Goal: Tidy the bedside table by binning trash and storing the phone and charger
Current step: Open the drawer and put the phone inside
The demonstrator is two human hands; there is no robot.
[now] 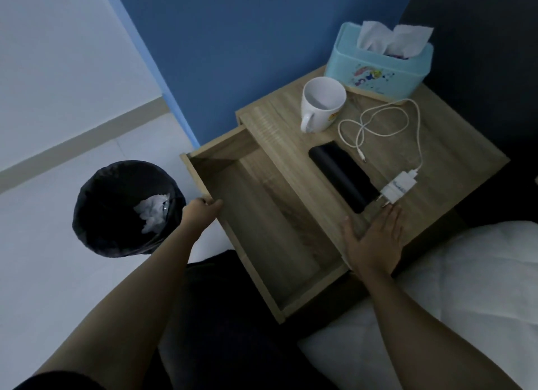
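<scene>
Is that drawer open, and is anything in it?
Open and empty: the drawer is pulled out, showing bare wood; the left hand grips its front.

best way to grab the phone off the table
Pinch the phone across its long edges from above with the right hand. It lies flat, and the charger crowds its near end, so grip mid-body.

Dim, bluish light all over, no glare. Soft shadow fills the open drawer [262, 229], and the wide lens bends the edges; detail looks slightly soft and grainy.
</scene>
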